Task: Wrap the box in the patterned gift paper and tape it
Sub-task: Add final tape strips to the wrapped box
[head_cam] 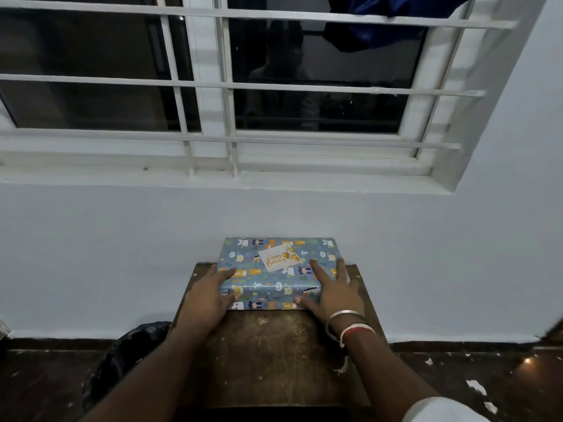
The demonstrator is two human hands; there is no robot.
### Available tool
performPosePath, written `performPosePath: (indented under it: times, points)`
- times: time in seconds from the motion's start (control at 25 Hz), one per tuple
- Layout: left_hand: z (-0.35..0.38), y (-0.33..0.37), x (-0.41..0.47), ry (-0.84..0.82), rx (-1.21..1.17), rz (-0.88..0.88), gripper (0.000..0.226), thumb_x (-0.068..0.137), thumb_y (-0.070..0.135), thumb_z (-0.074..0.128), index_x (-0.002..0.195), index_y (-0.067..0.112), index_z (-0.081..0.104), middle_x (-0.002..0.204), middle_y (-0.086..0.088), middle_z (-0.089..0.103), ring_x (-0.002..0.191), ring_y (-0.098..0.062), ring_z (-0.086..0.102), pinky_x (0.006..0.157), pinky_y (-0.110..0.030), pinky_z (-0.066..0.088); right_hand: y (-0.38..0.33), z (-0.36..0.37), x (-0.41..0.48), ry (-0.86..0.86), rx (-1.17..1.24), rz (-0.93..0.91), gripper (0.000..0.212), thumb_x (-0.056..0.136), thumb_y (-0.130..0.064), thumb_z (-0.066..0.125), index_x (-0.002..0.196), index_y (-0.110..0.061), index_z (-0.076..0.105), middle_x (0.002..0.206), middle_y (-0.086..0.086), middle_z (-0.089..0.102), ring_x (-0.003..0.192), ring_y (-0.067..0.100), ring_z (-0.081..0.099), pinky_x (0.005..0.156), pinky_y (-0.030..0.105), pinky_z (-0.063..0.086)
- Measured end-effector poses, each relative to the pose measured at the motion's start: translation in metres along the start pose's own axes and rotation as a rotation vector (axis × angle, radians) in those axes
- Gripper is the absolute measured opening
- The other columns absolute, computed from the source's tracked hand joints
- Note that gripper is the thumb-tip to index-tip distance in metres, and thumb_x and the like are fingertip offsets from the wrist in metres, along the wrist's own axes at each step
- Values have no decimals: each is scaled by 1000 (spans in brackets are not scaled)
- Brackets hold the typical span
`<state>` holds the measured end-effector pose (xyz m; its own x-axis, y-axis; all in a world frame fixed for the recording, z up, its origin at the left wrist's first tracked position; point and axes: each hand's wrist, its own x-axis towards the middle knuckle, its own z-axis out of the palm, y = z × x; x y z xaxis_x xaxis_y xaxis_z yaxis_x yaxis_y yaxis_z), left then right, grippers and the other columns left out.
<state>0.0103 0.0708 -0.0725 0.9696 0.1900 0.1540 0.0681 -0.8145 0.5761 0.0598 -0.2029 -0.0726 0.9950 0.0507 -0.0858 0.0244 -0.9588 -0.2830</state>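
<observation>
You are in a plain room of a home. The pale painted wall (pixel 122 254) holds a domestic sliding window (pixel 207 86) behind white security bars (pixel 274 86), its glass dark, with a blue cloth (pixel 380 19) hung on the bars. You work at a small, worn wooden table (pixel 274 354) against that wall. The dark floor (pixel 45 385) carries paper scraps (pixel 476 386) and a black bag (pixel 128 351). The box (pixel 274 281) in birthday paper suits a household.
</observation>
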Motion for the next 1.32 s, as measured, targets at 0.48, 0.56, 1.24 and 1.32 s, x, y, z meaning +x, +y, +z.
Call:
performPosePath:
  times: [0.48, 0.56, 1.24, 1.32]
  points:
    - [9, -4, -26, -100, 209, -29, 61, 102, 59, 41, 155, 57, 13, 158, -6, 38, 127, -31, 58, 95, -45, 55, 19, 25, -20, 186, 249, 47, 68, 98, -63, 50, 158, -51, 19, 170, 11, 4, 124, 33, 62, 94, 41, 57]
    - [5, 4, -11, -68, 287, -53, 52, 105, 55, 36, 156, 51, 25, 144, -7, 56, 121, -28, 60, 92, -42, 55, 20, 20, -12, 172, 250, 66, 66, 97, -64, 53, 156, -51, 28, 169, 10, 15, 132, 35, 56, 100, 43, 54]
    - [20, -10, -54, -321, 318, -39, 122, 74, 81, 60, 136, 59, -43, 170, -16, 5, 141, -44, 44, 112, -51, 44, 43, 51, -50, 147, 240, -127, 124, 87, -62, 66, 146, -41, -41, 172, 5, -5, 135, 31, 53, 101, 38, 52]
    - [20, -10, -52, -332, 309, -36, 124, 73, 82, 62, 137, 59, -41, 170, -17, 7, 143, -44, 42, 114, -51, 42, 44, 54, -52, 159, 241, -125, 125, 86, -63, 67, 145, -43, -42, 172, 6, 0, 133, 32, 54, 101, 38, 52]
